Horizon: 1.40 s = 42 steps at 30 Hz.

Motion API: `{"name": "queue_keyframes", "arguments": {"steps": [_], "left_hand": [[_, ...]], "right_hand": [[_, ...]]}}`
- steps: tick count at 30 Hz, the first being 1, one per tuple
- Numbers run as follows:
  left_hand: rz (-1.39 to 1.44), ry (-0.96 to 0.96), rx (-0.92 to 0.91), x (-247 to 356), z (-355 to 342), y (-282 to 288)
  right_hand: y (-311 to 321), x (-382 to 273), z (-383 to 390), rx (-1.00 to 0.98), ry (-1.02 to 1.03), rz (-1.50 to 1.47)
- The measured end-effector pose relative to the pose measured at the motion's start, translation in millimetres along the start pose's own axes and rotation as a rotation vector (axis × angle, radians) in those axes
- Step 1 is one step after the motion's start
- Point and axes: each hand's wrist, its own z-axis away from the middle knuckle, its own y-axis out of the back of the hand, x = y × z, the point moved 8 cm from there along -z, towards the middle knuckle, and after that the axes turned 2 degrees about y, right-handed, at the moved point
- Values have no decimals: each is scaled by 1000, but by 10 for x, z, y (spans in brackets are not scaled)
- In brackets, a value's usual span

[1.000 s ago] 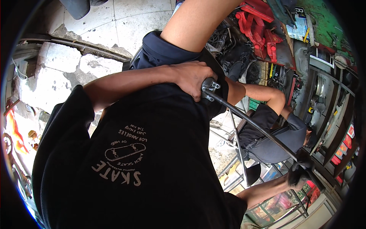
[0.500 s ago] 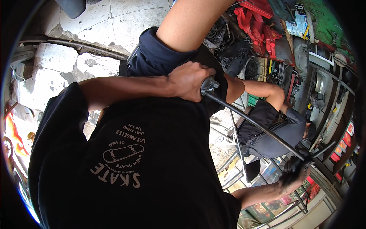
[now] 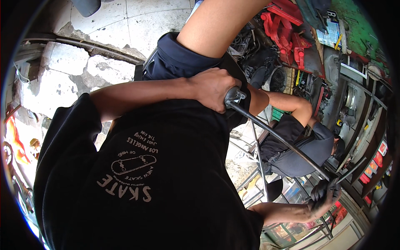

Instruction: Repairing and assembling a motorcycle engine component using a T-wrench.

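Note:
My left hand (image 3: 214, 89) is closed on the end of a long black metal rod (image 3: 279, 137), against my shorts, with a metal fitting (image 3: 235, 98) showing beside the fingers. The rod slopes down to the right, where my right hand (image 3: 325, 193), its fingers darkly blackened, is curled around its far end. From there a thinner dark bar (image 3: 351, 170) sticks out toward the upper right; how it joins the rod is hidden by the fingers.
Another person in dark clothes (image 3: 304, 152) crouches or sits beyond the rod. Red metal parts (image 3: 283, 35), assorted tools and dark shelving (image 3: 358, 129) fill the right side. Cracked white floor tiles (image 3: 62, 79) lie left. A metal frame (image 3: 258, 150) stands below the rod.
Over the last second my right hand has turned, swinging the bar at the rod's far end from pointing down-right to pointing up-right. My left hand has stayed closed in nearly the same place.

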Motion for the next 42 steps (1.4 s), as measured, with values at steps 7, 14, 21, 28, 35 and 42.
{"name": "queue_keyframes", "arguments": {"steps": [7, 14, 21, 28, 35, 42], "left_hand": [[5, 14, 10, -1, -11, 30], [-1, 114, -22, -101, -34, 24], [-64, 33, 0, -36, -28, -7], [-27, 104, -7, -57, -9, 26], [-25, 123, 23, -77, 0, 18], [-60, -11, -20, 9, 27, -9]], "right_hand": [[-51, -31, -119, 177, 157, 264], [-174, -80, 62, 281, 121, 298], [-21, 116, -21, 284, 54, 268], [109, 135, -69, 313, 113, 94], [291, 302, 280, 467, 230, 86], [285, 569, 81, 276, 55, -95]]}}
